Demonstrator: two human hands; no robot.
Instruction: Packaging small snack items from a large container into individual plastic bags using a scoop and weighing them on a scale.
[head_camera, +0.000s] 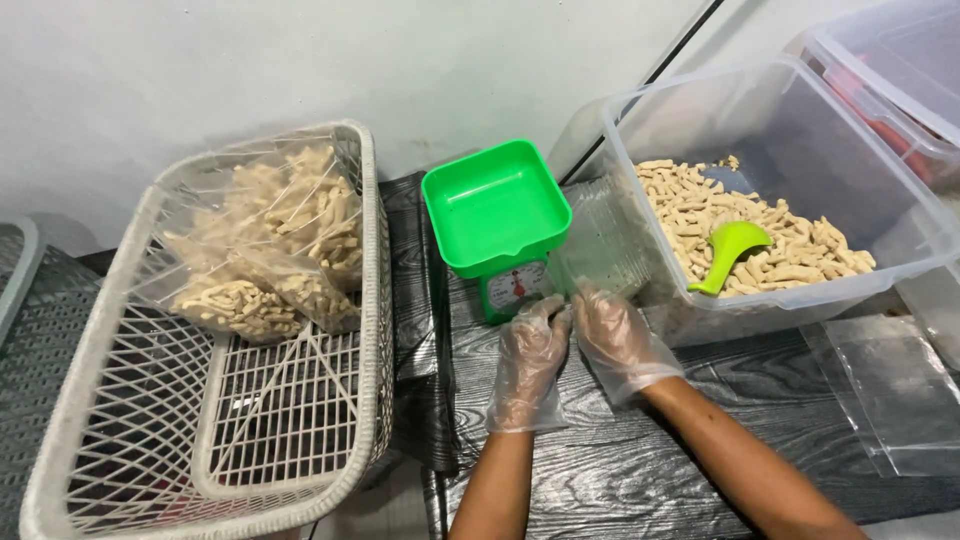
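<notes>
Both my hands wear loose clear plastic gloves and meet in front of a green kitchen scale (497, 215) with an empty square pan. My left hand (530, 358) and my right hand (612, 335) pinch the lower edge of a clear plastic bag (605, 245) that lies against the scale and the tub. A clear plastic tub (905, 215) to the right holds many pale stick-shaped snacks (790, 245) and a green scoop (728, 250).
A white wire basket (100, 400) on the left holds several filled clear bags of the snacks (270, 250). Flat clear bags (895, 385) lie at the right on the dark wood-grain table (600, 470). Another lidded tub (890, 70) stands at the far right.
</notes>
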